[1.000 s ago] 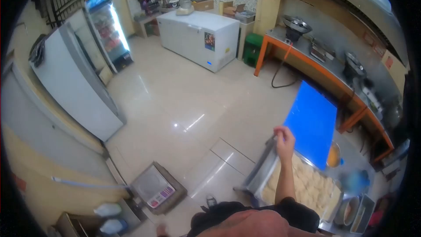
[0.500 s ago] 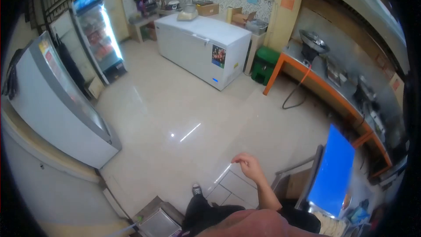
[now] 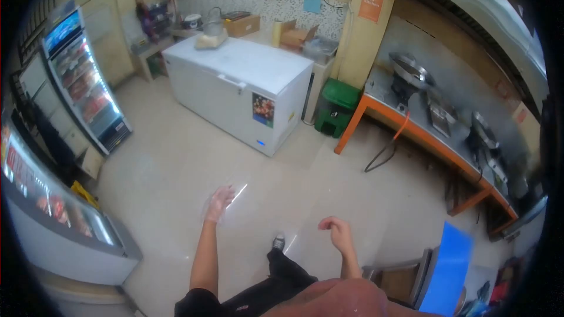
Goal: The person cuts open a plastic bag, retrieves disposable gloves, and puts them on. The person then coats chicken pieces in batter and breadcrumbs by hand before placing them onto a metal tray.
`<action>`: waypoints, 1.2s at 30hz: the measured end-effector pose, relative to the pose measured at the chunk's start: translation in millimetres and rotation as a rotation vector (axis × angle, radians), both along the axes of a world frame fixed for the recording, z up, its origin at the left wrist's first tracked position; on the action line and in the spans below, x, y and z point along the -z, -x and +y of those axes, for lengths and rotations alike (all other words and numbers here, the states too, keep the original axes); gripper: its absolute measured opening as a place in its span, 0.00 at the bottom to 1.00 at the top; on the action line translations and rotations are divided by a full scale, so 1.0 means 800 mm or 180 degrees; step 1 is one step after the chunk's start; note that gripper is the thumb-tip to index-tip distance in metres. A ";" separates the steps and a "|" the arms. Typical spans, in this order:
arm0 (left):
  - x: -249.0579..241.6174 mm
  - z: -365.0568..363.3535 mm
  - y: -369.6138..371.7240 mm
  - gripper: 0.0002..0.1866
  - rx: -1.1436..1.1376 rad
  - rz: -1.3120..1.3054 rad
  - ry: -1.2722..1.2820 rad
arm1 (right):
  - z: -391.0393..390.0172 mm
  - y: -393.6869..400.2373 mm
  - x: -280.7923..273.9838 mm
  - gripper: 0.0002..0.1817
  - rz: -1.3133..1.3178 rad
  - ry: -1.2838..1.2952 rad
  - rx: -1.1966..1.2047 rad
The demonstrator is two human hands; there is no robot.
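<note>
My left hand [image 3: 220, 201] is held out over the tiled floor, its fingers stretched forward. Something clear and thin, like a plastic glove, shows around it. My right hand [image 3: 335, 232] hangs over the floor further right, with its fingers loosely bent and nothing visible in them. Neither hand touches anything. Between and below them, a dark shoe with a pale toe [image 3: 278, 241] steps forward under black trousers [image 3: 288, 273]. Ahead stands a white chest freezer [image 3: 205, 105], with a pale scale-like device [image 3: 210, 40] on its lid.
Two glass-fronted coolers, an upright fridge [image 3: 88, 82] and a display freezer [image 3: 53, 205], stand at left. A green bin [image 3: 339, 103] sits beside the chest freezer. Along the right wall runs an orange-framed stove bench [image 3: 411, 119] with woks. A blue panel [image 3: 449, 267] is close at my right.
My left hand has come into view. The room has shifted as I moved forward: the freezer and coolers are further left, and the metal-topped surface at bottom left is out of view.
</note>
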State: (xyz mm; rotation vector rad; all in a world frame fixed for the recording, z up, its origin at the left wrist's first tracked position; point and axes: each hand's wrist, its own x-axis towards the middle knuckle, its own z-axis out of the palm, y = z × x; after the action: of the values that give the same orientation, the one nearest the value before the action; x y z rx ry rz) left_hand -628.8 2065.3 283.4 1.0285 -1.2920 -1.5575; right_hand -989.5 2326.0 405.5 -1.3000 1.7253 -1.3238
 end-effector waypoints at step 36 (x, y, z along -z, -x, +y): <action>0.195 -0.703 0.289 0.30 -0.1420 -0.1703 -0.3219 | -1.091 0.606 0.060 0.14 -0.0646 -0.0833 0.0180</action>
State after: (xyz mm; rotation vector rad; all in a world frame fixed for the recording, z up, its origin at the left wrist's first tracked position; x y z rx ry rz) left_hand -860.2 1503.0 127.6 2.2975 -0.4212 -1.6133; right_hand -1474.0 1452.9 357.2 -0.9441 1.7347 -1.1702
